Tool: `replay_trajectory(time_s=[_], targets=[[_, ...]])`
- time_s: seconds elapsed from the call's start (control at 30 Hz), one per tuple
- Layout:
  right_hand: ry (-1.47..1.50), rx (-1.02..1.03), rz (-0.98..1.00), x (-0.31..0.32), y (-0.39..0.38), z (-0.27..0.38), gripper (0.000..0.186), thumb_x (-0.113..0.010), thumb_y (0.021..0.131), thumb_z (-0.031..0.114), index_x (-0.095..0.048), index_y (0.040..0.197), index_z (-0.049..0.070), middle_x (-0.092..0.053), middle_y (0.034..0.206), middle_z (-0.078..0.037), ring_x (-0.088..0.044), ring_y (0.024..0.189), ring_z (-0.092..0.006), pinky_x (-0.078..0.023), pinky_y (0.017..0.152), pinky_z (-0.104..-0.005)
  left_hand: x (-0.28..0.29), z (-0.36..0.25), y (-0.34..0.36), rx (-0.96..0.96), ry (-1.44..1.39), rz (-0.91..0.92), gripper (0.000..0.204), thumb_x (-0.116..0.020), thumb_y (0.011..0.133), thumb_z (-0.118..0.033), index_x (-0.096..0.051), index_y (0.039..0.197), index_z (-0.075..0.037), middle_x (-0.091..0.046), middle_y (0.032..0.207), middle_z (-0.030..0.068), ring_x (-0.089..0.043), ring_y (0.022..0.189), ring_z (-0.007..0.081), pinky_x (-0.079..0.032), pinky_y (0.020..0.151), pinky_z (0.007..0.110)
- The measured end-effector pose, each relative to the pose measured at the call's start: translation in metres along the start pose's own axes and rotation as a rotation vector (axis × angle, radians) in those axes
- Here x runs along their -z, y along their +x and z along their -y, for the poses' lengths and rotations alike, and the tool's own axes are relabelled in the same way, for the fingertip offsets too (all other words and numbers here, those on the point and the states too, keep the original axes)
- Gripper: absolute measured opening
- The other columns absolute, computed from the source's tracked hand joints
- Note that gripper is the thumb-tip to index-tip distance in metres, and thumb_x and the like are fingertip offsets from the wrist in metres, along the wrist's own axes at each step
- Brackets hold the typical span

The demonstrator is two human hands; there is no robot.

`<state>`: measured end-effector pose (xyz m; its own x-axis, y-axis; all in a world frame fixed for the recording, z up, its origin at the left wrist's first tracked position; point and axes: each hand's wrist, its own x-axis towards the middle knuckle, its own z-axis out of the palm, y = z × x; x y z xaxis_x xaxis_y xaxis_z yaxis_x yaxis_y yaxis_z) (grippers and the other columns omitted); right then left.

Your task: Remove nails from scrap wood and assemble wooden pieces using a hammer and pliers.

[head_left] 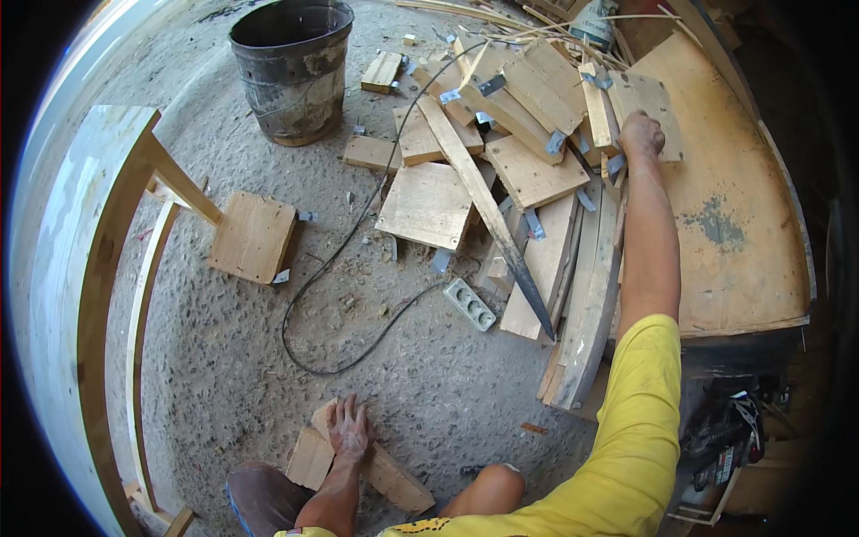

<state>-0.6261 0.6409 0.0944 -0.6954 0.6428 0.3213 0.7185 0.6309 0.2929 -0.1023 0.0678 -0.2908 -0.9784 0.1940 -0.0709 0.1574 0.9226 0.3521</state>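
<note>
My curled right hand point(642, 136) is touching a square wooden block point(650, 97); I'm failing to tell whether it's pinching. My left hand point(351, 434) is lying spread on a plank point(398, 481). Wood scraps point(537, 172) are crowding the block's left, a black cable point(284, 336) looping further left. The block is looking pale and dark-spotted, overlapping a stained board point(743, 179). Rough grey ground point(224, 376) is lying alongside.

The yellow shirt point(582, 483) has a short right sleeve point(642, 380) and dark print point(420, 526) at its near edge. Grey-brown cloth point(268, 501) with blue edging point(233, 507) covers the left knee point(255, 481). The dusty left hand point(350, 430) and the right hand point(642, 136) are bare.
</note>
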Motion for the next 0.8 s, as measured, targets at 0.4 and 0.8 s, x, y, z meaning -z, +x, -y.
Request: replay_trajectory(time_s=[0.4,0.8], targets=[[-0.131,0.244,-0.449,-0.028,-0.04,-0.03,0.02,-0.058,0.1,0.014,-0.071,0.105,0.0,-0.08,0.092,-0.015,-0.08,0.086,-0.0297,-0.066,0.074,-0.0398,0.0,0.001,-0.001,-0.003,-0.025,-0.032,0.042,-0.071,0.08,-0.021,-0.072,0.12,-0.012,-0.058,0.147,0.0093,-0.047,0.141,0.0289,-0.025,0.124,0.05],[0.03,0.379,-0.244,0.043,-0.119,-0.102,0.027,-0.071,0.087,0.013,-0.069,0.107,-0.005,-0.075,0.092,-0.029,-0.076,0.09,-0.045,-0.062,0.081,-0.0507,0.004,0.001,0.0,-0.045,-0.024,-0.025,0.036,-0.071,0.078,-0.021,-0.072,0.112,-0.01,-0.063,0.137,0.0091,-0.049,0.138,0.0301,-0.026,0.123,0.05]])
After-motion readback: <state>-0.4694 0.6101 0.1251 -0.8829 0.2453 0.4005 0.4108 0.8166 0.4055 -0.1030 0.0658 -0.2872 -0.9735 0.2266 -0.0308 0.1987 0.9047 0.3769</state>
